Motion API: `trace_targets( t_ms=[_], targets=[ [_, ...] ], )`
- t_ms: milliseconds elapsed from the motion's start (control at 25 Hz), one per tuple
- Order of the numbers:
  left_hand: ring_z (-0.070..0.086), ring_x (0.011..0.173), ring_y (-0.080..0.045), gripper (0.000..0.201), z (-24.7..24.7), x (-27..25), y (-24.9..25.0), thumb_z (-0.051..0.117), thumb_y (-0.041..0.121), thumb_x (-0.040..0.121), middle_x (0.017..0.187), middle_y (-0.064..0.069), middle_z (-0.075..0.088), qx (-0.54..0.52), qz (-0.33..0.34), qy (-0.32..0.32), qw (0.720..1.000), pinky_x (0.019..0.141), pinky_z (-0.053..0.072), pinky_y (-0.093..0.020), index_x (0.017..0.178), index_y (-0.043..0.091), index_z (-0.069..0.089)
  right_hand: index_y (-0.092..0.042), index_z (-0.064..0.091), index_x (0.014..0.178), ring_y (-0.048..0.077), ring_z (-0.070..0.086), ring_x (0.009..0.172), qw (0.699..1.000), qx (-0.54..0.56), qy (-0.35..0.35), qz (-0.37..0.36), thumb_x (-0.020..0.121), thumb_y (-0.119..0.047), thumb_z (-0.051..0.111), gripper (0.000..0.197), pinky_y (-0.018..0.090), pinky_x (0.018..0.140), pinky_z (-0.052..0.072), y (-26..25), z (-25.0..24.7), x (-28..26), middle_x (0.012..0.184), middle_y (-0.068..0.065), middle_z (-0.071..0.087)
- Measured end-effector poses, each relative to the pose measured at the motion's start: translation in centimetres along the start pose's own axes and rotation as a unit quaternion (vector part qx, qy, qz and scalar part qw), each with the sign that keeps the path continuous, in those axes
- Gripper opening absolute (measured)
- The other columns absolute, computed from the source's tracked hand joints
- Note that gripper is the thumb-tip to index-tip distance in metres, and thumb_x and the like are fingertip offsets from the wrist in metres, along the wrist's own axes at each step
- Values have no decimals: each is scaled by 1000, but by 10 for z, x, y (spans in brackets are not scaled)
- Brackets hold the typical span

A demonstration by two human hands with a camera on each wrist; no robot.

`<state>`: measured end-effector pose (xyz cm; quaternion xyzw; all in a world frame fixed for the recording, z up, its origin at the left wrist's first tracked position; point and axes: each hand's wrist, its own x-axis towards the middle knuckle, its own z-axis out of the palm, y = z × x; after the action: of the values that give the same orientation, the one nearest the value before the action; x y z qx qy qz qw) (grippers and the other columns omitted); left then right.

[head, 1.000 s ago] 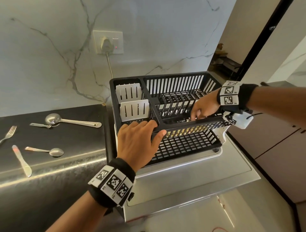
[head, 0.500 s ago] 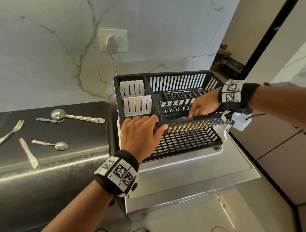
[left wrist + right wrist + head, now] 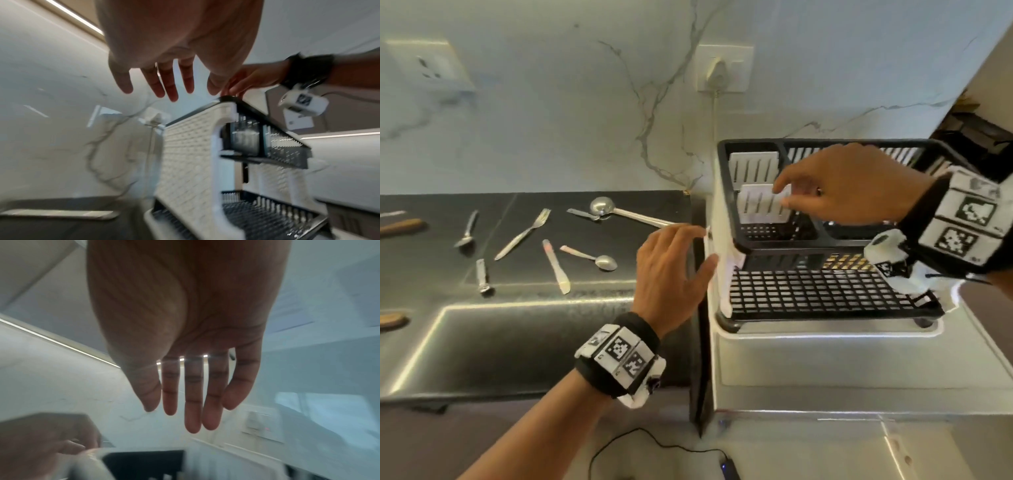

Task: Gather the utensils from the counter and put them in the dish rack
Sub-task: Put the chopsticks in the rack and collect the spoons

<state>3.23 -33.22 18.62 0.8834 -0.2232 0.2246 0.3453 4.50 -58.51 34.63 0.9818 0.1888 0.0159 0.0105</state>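
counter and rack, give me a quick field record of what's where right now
dish rack: right of the counter, no utensils seen in it
counter: fork, knife, small spoon, ladle
left hand: open, by the rack's left side
right hand: open, over the rack's top tier
utensils held: none

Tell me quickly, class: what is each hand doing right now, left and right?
Left hand: open, holding nothing, beside the dish rack.
Right hand: open, holding nothing, over the rack.
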Motion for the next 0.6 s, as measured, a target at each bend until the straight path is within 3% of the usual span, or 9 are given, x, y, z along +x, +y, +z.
trace_targets(
  t_ms=[120,240,440,600],
  targets=[
    [58,107,-22,34,-40,-35,-89,56,49,85,112,3,64,83,-85,-52,992,90,45,-39,106,24,65,-35,63,119,10,65,82,996,-16,9,-85,92,-57,43,41,35,77,57,-83,12,11,95,-12,70],
    [60,108,-27,40,-78,-73,-168,56,56,79,111,1,65,158,-190,-120,962,87,48,-44,104,27,64,-38,64,115,12,68,88,989,34,12,-143,91,-58,48,35,36,74,57,-158,51,28,98,-12,70],
    [42,136,-25,64,-130,-116,-263,66,63,76,145,2,48,231,-326,-259,880,103,41,-54,131,33,53,-39,59,124,20,63,110,983,146,-107,-33,87,-55,55,41,42,92,52,-239,158,127,119,-8,66],
    [26,147,-24,80,-143,-131,-297,69,64,74,159,3,30,220,-353,-313,854,111,32,-58,144,36,42,-33,47,137,30,58,118,976,156,-139,62,87,-40,63,53,43,93,49,-262,223,213,132,3,53]
  ],
)
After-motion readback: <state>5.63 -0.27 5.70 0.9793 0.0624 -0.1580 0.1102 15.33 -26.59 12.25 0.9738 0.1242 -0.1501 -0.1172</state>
